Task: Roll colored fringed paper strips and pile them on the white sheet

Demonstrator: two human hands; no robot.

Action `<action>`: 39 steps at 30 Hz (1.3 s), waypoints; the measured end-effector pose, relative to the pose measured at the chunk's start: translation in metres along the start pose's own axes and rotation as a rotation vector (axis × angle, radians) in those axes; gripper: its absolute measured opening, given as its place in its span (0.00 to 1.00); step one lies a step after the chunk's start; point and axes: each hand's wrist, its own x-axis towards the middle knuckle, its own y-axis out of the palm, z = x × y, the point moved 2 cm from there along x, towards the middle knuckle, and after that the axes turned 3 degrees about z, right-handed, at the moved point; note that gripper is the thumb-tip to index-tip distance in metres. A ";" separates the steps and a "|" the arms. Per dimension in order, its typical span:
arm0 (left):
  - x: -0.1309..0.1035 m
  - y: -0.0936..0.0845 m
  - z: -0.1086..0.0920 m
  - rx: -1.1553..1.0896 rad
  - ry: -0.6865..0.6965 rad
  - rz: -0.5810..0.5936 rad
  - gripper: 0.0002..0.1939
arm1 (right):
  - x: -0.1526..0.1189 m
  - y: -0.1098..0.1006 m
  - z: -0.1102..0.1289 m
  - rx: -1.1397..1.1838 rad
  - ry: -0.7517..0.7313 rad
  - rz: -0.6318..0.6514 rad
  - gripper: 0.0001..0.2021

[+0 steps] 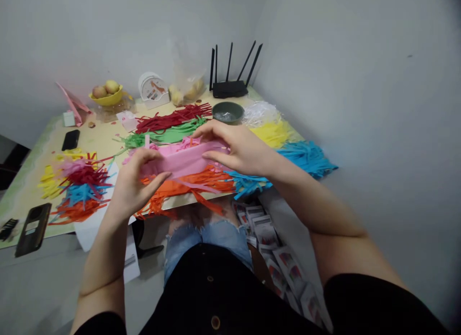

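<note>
Stretched between my two hands is a pink tissue-paper tassel [185, 160], its smooth uncut band facing me and a few narrow strips hanging off it. My left hand [135, 179] pinches its left end between thumb and fingers. At the other end my right hand [234, 145] grips it, thumb in front and fingers behind. Beneath lie orange fringed tassels [201, 183] along the table's front edge. Behind are green tassels [176, 132] and dark red tassels [176, 117]. Blue tassels [306, 159] and yellow tassels [273, 133] spread out to the right.
A multicoloured tassel bundle [84, 181] and a phone [34, 229] lie on the table's left; another phone [71, 140] is farther back. A green bowl [227, 113] and a black router [229, 89] stand behind. Several printed packets [288, 267] sit below, beside the wall.
</note>
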 end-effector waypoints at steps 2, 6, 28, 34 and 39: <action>0.001 -0.002 0.000 0.028 -0.009 0.113 0.19 | 0.001 0.003 0.002 -0.075 0.013 0.028 0.09; 0.014 -0.002 -0.001 -0.031 -0.030 0.385 0.22 | 0.005 0.005 0.010 -0.163 -0.019 0.144 0.09; 0.037 0.003 0.009 -0.170 -0.143 0.593 0.22 | 0.008 -0.004 0.009 -0.044 0.089 0.199 0.09; 0.033 0.014 0.010 -0.243 -0.153 0.495 0.24 | 0.004 -0.010 0.009 -0.093 0.155 0.178 0.10; 0.029 0.014 0.004 -0.161 -0.149 0.498 0.16 | 0.007 -0.012 0.008 -0.084 0.195 0.231 0.12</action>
